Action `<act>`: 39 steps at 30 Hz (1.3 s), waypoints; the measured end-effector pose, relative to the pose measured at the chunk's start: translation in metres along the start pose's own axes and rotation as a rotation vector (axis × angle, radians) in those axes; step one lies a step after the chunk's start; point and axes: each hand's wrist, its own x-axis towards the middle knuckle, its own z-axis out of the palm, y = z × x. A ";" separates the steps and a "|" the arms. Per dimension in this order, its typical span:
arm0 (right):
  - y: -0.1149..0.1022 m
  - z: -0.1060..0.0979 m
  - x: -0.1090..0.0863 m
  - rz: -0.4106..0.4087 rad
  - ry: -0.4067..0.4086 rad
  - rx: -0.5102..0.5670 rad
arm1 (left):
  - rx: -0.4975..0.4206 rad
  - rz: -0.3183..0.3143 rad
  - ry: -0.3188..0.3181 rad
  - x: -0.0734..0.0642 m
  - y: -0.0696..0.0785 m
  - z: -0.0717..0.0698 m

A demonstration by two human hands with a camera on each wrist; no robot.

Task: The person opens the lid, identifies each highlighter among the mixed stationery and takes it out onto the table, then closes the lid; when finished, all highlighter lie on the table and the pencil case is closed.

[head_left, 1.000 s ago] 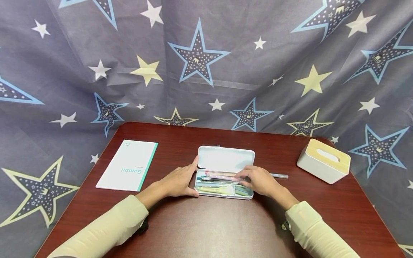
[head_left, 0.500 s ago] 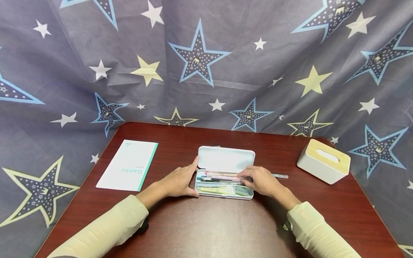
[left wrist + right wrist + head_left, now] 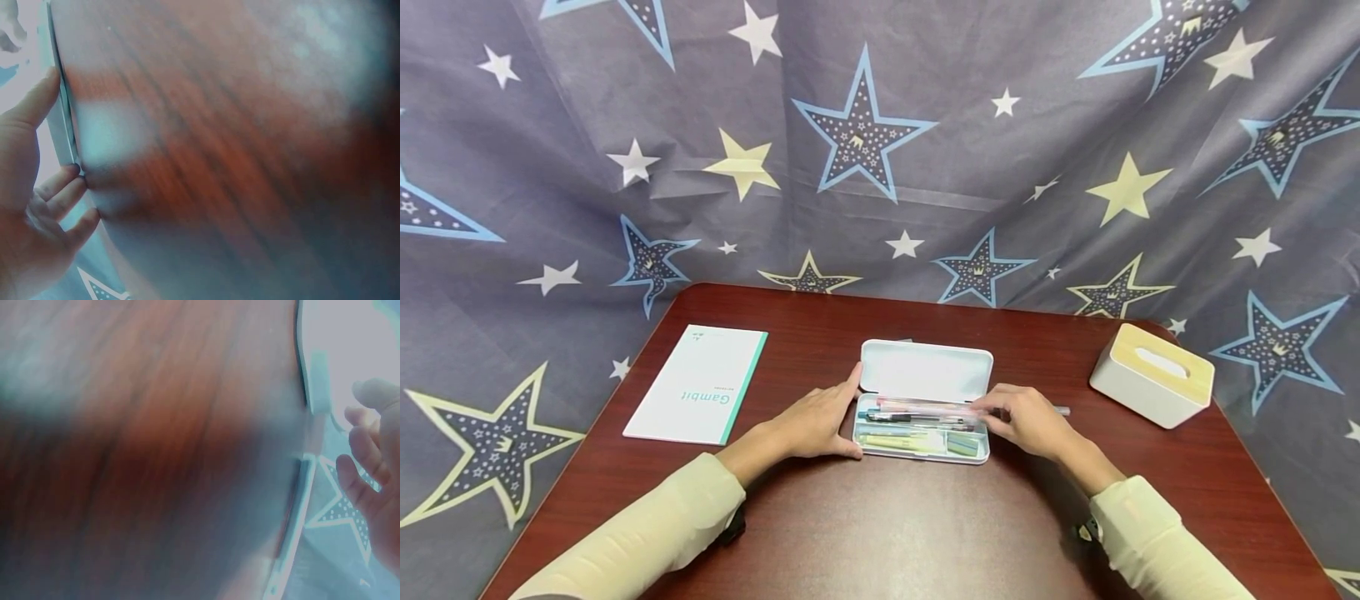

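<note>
A pale pencil case lies with its lid raised on the dark red table. Inside are several pens, yellow-green items and a small green-grey block. My left hand rests against the case's left side, thumb at the front corner and a finger by the lid. My right hand is at the case's right end, thumb and fingertips pinching what looks like a pale pink pen, which is blurred. In the right wrist view, my right fingers show against a washed-out background.
A white notebook with a green edge lies at the left. On the right stands a tissue box with a wooden top. The tip of a thin pen-like item shows beyond my right hand. A star-patterned curtain hangs behind the table.
My right hand has shifted to the right along the case, and the pink pen appears to slide with it. The hand covers more of the thin item beyond it. My left hand stays put.
</note>
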 end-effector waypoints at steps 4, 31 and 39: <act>0.005 -0.007 -0.006 0.006 0.010 0.018 | 0.011 0.005 0.007 0.000 -0.001 0.001; 0.050 -0.044 -0.065 0.034 0.166 -0.107 | 0.001 -0.019 -0.012 0.002 -0.003 0.001; 0.064 -0.045 -0.082 0.054 0.168 -0.163 | 0.003 -0.021 -0.015 0.002 -0.003 0.002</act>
